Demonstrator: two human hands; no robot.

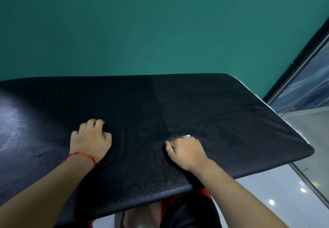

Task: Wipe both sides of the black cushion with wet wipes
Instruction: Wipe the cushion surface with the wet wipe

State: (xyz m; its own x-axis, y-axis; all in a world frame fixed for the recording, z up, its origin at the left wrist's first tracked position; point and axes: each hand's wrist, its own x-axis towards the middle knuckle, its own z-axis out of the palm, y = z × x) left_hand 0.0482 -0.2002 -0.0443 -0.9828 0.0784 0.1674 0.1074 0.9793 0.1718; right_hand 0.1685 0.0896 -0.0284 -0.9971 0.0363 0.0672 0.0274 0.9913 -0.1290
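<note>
Looking down through the head view, I found the black cushion [213,106] spread wide across the frame, near edge over the person's lap [188,210], far edge toward the green wall [160,23]. Left hand [90,137] pressed on it, fingers curled under, nothing seen inside. Right hand [185,150] bunched over a wet wipe [187,135], only a white corner showing. I judged the cushion broad, padded and smooth-skinned, likely slick when damp, so best gripped at opposite edges for flipping.
</note>
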